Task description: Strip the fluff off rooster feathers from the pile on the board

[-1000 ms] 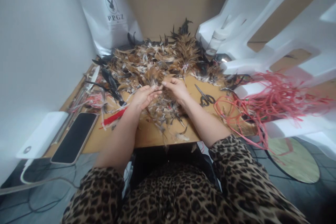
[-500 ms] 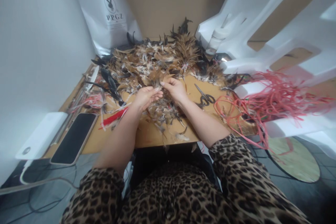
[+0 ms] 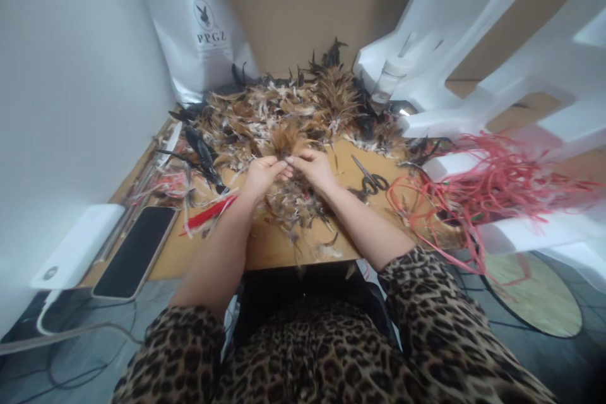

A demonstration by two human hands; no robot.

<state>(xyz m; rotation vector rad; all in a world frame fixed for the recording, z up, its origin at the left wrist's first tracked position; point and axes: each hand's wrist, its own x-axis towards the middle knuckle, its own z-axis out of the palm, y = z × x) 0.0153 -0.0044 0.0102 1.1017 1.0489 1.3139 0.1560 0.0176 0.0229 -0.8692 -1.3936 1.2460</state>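
A small tuft of brown feathers (image 3: 285, 139) stands up between my two hands, its lower ends pinched in my fingertips. My left hand (image 3: 266, 175) is closed on it from the left, thumb against the fingers. From the right, my right hand (image 3: 313, 168) pinches the same tuft, and the fingertips of both hands meet. Beyond them spreads a heap of brown, white and black feathers (image 3: 255, 107). Loose feather scraps (image 3: 296, 205) lie on the cardboard-coloured table (image 3: 279, 255) below my hands. Black-handled scissors (image 3: 370, 178) rest to the right of my right hand.
Red ribbon strands (image 3: 502, 183) tangle over white foam pieces on the right. A red strip (image 3: 208, 214) lies left of my left forearm. A phone (image 3: 135, 252) and a white power bank (image 3: 78, 245) with a cable sit at the left edge. A white bag (image 3: 208, 57) stands behind.
My hands have drawn closer together at the fingertips. The feather tuft now stands more upright and fanned out above them. The view has shifted slightly.
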